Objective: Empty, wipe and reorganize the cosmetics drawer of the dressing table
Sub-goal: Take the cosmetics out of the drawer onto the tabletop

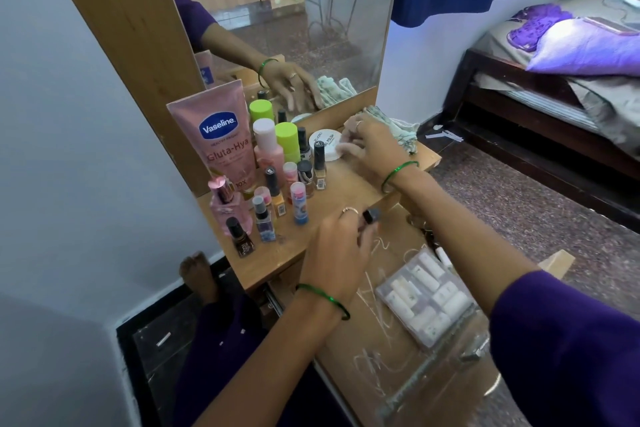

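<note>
While the open drawer nearest the camera keeps only a clear case of tubes, the left hand pinches a dark-capped bottle over the table's front edge – likely emptying – and the right hand, fingers loosely curled, touches a white jar beside the cloth at the back edge

The left hand hides all but the dark cap of the small bottle it grips, and the right hand is motion-blurred at its fingertips.
</note>
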A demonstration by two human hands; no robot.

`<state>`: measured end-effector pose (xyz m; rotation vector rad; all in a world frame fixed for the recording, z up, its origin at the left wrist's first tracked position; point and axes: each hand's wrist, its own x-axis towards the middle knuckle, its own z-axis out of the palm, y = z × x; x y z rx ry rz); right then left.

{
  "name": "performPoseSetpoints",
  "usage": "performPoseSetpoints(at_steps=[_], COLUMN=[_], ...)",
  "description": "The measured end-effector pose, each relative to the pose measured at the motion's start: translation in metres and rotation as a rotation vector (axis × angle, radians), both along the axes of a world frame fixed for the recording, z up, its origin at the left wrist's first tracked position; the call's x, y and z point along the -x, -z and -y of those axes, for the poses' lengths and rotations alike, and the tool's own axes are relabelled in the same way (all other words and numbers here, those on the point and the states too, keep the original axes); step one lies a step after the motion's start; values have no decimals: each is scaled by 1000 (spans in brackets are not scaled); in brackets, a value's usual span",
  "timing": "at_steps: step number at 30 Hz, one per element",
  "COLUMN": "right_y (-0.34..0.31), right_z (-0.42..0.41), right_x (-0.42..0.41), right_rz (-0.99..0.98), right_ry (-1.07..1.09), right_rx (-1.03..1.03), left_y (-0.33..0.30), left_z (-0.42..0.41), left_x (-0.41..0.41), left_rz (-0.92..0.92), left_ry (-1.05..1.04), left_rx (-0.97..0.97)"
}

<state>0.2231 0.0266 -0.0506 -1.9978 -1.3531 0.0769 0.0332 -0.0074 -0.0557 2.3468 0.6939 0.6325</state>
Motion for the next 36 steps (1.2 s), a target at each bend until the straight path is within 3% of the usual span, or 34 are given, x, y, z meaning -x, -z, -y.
performPoseSetpoints(at_steps=[3,8,11,14,18,20,24,30,36], right_y=[-14,-28,-17,-5,5,21,61,61,53], right_z=[27,98,141,173,184,176,149,131,130], right_x=[-10,-4,5,23,41,49,55,43,39], right_rz=[17,-153,-367,-507,-295,-179,-17,228,381], right_ry=[93,381,444,418,175,117,-20,-169,-287], right_rx=[-84,-270,-183,70,702,884,950,1295,1344], left_y=[-19,-35,-36,-30,-3,15,45,66,72], left_z=[-7,-24,-25,-17,0,8,18,22,26], left_x=[-13,-42,-45,-31,-2,10,29,42,41], left_rz=[29,-2,-26,-14,-42,-55,-103,-245,-329], left_ry=[-85,-165,-187,-166,-125,-102,-101,-45,-27], left_rx=[-19,-3,-11,-33,2,45,54,81,-3])
